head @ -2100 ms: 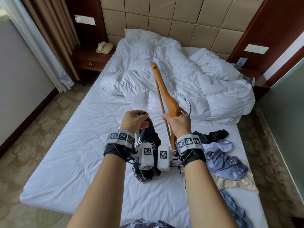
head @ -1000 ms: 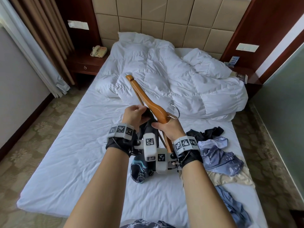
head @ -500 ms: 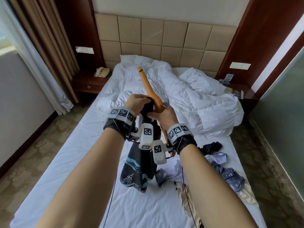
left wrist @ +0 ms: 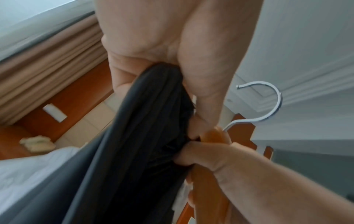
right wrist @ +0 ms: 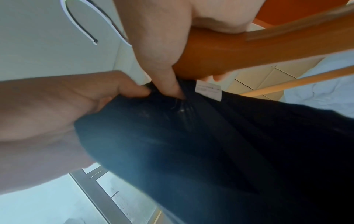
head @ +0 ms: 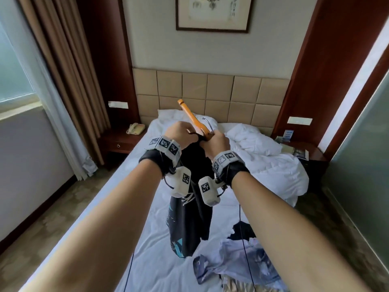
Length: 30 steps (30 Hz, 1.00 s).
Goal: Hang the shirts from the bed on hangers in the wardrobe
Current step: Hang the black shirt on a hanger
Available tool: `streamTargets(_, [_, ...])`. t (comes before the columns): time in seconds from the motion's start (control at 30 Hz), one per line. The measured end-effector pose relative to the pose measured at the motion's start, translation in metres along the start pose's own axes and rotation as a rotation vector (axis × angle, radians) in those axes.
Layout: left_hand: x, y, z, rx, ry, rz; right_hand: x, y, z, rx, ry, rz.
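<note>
Both hands are raised over a bed (head: pixel 147 245) with white sheets: the left hand (head: pixel 181 133) is bunching the top of a black shirt (head: pixel 189 220) in curled fingers, while the right hand (head: pixel 216 144) is wrapping its fingers round the neck of a wooden hanger (head: pixel 190 116), its thumb pressing into the same cloth. The shirt is hanging below the fingers, above the sheet. Beyond the fingertips, a rumpled duvet (head: pixel 263 157) is lying before a padded headboard (head: pixel 210 91); a bedside table (head: pixel 122 142) with a telephone (head: pixel 135 128) is standing left, and other clothes (head: pixel 237 262) are lying below the right wrist.

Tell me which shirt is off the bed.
The black shirt with teal print, held up by both hands; the pale blue and dark ones lie crumpled on the bed.
</note>
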<state>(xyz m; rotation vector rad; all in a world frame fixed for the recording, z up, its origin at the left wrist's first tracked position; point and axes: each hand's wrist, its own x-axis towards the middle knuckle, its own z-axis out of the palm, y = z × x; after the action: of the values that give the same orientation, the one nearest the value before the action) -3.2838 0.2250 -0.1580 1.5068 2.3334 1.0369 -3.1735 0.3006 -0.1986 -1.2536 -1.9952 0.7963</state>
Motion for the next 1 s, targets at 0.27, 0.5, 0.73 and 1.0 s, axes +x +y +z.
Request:
streamTargets(0.27, [0.006,0.056,-0.014,0.299,0.108,0.126,0.012,0.004,-0.045,-0.020,0.020,-0.086])
streamTargets(0.5, [0.005,0.081,-0.015,0.067,0.348,0.004,0.026,0.049,-0.066,-0.251,0.042,-0.017])
streamTargets(0.73, [0.013,0.085,-0.007,-0.053,0.437,-0.159,0.027,0.083,-0.099,-0.285,-0.041,0.058])
streamTargets(1.0, [0.008,0.066,0.010,-0.251,0.500,-0.319,0.033,0.108,-0.141,-0.365,-0.041,0.137])
